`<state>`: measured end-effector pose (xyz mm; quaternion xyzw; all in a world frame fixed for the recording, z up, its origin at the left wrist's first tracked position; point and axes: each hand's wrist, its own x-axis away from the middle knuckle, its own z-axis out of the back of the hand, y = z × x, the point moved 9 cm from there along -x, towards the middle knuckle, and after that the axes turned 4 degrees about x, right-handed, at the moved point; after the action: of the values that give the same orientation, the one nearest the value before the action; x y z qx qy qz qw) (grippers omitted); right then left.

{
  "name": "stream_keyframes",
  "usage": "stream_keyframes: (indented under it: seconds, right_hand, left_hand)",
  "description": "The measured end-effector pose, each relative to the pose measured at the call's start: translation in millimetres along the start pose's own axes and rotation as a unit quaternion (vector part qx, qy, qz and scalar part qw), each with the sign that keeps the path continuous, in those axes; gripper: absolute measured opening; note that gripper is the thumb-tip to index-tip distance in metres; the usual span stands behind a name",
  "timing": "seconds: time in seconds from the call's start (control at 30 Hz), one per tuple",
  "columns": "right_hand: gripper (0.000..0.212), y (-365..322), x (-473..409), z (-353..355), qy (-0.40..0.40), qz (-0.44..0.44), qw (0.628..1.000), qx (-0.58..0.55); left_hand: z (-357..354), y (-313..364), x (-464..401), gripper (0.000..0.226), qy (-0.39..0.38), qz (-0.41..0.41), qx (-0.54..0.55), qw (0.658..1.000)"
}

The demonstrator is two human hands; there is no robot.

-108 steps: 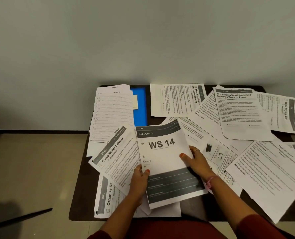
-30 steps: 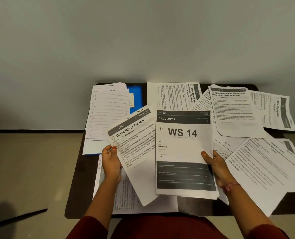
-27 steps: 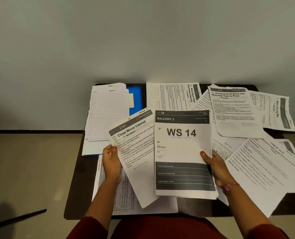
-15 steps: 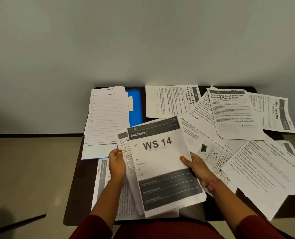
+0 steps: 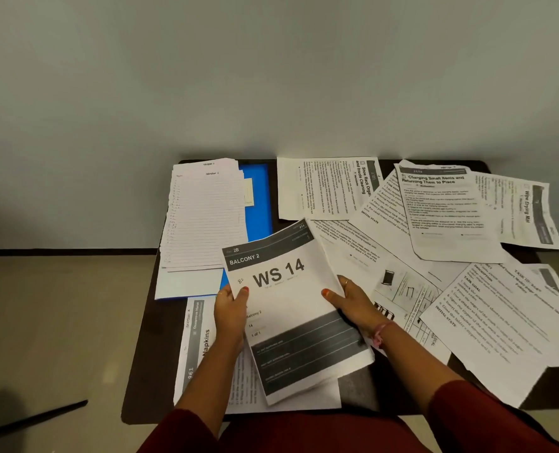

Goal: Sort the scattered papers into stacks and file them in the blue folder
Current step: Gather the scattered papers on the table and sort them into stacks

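Loose printed sheets crowd the dark surface [image 5: 147, 354]: a "Charging Small Items" sheet [image 5: 448, 210] and other overlapping sheets fan out at the right, a "Napkins" sheet [image 5: 199, 348] lies at the near left. The blue folder [image 5: 258, 204] lies at the far left, mostly covered by a stack of lined pages [image 5: 206, 217] resting on it. At centre, the left hand [image 5: 230, 317] and right hand [image 5: 353, 305] each have their grip clamped on a side edge of the "WS 14" stack [image 5: 291, 308], thumbs on top, tilted above the "Napkins" sheet.
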<state>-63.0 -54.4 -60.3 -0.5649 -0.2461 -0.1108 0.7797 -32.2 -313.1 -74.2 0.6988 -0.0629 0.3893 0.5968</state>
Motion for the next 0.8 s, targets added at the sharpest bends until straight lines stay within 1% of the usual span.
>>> stream_keyframes:
  seconds: [0.07, 0.13, 0.23, 0.3, 0.4, 0.47, 0.57, 0.63, 0.73, 0.8]
  right_hand:
    - [0.034, -3, 0, -4, -0.012, 0.007, 1.000, 0.017]
    - [0.041, -3, 1, -6, -0.016, 0.011, 0.999, 0.049]
    - [0.055, 0, 0, -6, -0.006, 0.013, 0.997, 0.075]
    - [0.058, -1, 0, -5, 0.007, 0.015, 0.997, 0.079]
    - [0.056, -11, 3, -2, 0.033, 0.030, 0.995, 0.089]
    - [0.056, -19, 4, 5, 0.065, 0.063, 0.991, 0.102]
    - [0.060, -27, 6, 17, 0.106, 0.080, 0.987, 0.096]
    - [0.058, -28, 6, 19, 0.098, 0.070, 0.991, 0.062]
    - [0.052, -22, 5, 18, 0.061, 0.057, 0.996, 0.024]
    - [0.044, -18, 7, 15, 0.044, 0.056, 0.997, 0.005]
  left_hand:
    - [0, -3, -2, 0.014, 0.002, -0.003, -0.016, 1.000]
    - [1, -3, -3, 0.016, 0.006, -0.009, -0.030, 0.999]
    - [-1, -2, -1, 0.019, 0.003, -0.017, -0.031, 0.999]
    - [-2, 1, 1, 0.020, 0.002, -0.032, -0.026, 0.999]
    - [-1, 6, 4, 0.021, 0.001, -0.052, -0.011, 0.999]
    - [-1, 7, 6, 0.020, -0.004, -0.057, 0.010, 0.998]
    - [-2, 10, 11, 0.020, -0.011, -0.054, 0.049, 0.997]
    - [-3, 10, 15, 0.021, -0.012, -0.046, 0.070, 0.996]
    - [-5, 12, 20, 0.023, -0.017, -0.036, 0.090, 0.995]
    - [-4, 13, 25, 0.021, -0.017, -0.031, 0.110, 0.993]
